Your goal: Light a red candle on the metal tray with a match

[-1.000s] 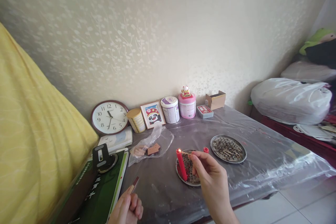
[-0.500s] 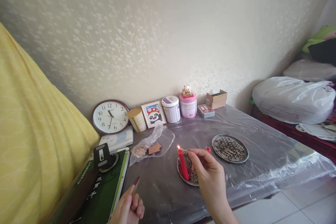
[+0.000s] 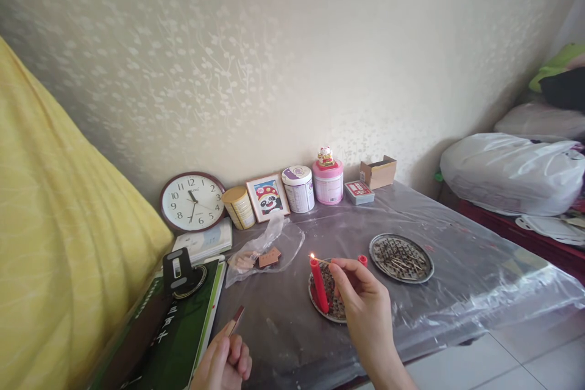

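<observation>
Between thumb and fingers, my right hand (image 3: 363, 304) pinches a thin wooden match (image 3: 322, 261). The match's burning tip is at the top of a red candle (image 3: 320, 286); whether the wick itself burns I cannot tell. This candle stands slightly tilted on a round metal plate (image 3: 336, 319), which my right hand partly hides. The top of a second red candle (image 3: 362, 260) shows behind my fingers. At the lower left, my left hand (image 3: 223, 361) is closed around a small matchbox (image 3: 235, 320) with a dark brown side, its lower part hidden in the fingers.
Used matches lie on another round plate (image 3: 375, 265) to the right. A plastic bag (image 3: 292, 244) with small boxes lies behind my left hand. Green book (image 3: 178, 341), wall clock (image 3: 192, 202), picture frame (image 3: 267, 197), cans (image 3: 298, 190) and an open cardboard box (image 3: 378, 173) line the left and back.
Hardly anything differs. Both hands keep their grip, and the burning match stays at the candle's top.
</observation>
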{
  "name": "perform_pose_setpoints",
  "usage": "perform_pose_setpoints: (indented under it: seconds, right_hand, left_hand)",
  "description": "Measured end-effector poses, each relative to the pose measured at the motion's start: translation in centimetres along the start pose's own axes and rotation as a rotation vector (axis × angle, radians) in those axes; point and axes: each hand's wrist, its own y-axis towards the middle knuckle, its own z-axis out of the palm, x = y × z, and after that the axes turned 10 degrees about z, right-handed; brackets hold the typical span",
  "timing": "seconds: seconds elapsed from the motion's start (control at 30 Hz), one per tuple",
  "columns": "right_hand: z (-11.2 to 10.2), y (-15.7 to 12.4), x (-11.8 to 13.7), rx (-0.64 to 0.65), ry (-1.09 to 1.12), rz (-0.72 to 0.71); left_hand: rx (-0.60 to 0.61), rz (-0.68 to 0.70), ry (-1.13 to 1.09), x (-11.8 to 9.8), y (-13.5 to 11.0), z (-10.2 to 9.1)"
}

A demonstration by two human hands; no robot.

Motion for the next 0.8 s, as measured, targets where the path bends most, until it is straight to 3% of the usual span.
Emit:
perform_pose_setpoints:
  seconds: [0.8]
  right_hand:
    - [-0.43,0.05,0.38,-0.051,-0.021,-0.045]
  left_hand:
    - [0.022,0.01,0.015,0.03,0.05,-0.16]
